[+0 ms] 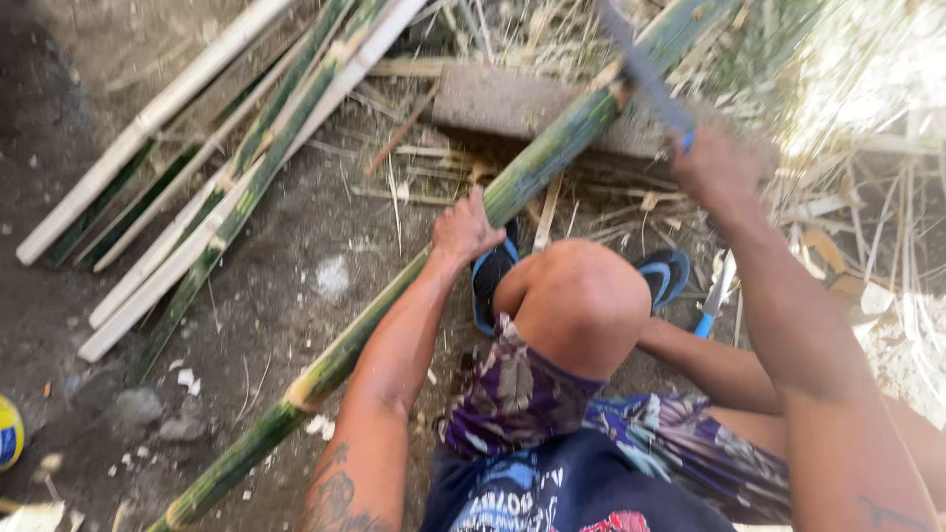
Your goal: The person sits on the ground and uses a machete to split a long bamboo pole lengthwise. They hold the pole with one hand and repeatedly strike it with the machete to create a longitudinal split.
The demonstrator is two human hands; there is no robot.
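Gripping bamboo pole (414, 276) over littered dirt ground (286, 256)

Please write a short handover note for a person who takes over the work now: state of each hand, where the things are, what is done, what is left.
Left hand: grips the long green bamboo pole, steadying it.
Right hand: raised, holds a blade with blue handle above the pole.
Pole: lies slanted, upper part on a stone block.
Done: split bamboo strips lie at the left.
Left: this pole is whole; no finished cut is visible.
Second blue-handled tool lies on the ground near the right foot.
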